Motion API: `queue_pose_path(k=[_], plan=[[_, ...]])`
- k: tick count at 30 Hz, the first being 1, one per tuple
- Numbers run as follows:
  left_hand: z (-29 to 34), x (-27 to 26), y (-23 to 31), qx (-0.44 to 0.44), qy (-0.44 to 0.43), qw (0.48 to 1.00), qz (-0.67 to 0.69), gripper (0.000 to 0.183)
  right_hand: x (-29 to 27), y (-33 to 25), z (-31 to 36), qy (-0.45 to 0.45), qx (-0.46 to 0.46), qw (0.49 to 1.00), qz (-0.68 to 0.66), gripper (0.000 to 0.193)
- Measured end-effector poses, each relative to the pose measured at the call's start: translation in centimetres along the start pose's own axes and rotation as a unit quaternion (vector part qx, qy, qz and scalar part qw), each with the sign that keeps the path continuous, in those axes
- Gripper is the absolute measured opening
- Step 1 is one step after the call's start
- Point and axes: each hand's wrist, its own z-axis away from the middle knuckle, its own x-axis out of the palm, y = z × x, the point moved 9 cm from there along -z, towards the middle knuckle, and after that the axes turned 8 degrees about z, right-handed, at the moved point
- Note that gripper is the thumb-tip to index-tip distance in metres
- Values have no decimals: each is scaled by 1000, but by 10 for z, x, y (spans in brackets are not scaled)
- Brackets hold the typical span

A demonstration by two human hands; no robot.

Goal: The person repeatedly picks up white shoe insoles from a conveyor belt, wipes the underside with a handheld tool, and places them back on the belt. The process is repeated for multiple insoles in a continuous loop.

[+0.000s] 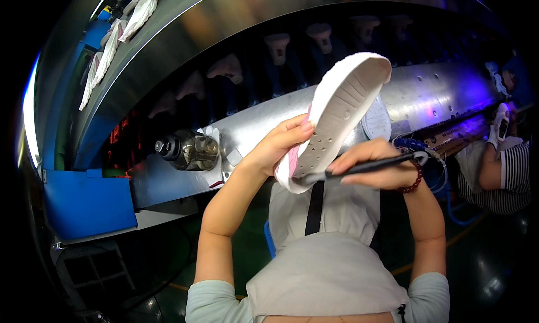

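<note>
The left hand (275,146) has its fingers clamped on a white sneaker (337,118), sole turned up for access; the right hand (373,166), just below the sneaker, pinches a black pen-like tool (365,167) against its heel.

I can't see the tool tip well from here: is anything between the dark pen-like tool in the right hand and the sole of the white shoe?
Nothing visible. The left hand holds the white shoe with pink trim sole-up, and the right hand lays the slim dark pen-like tool straight against the sole's lower end.
</note>
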Motion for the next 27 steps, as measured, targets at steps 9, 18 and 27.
queue_pose_path(k=[9,18,27], plan=[[7,-8,-30,-154,-16,986,68,55,-8,-21,0,-54,-80,990,100,17],[20,-15,-26,-177,20,983,34,55,-13,-19,5,-52,-71,990,112,14],[28,-34,-9,-91,87,988,94,52,-33,-2,20,75,-20,994,77,16]])
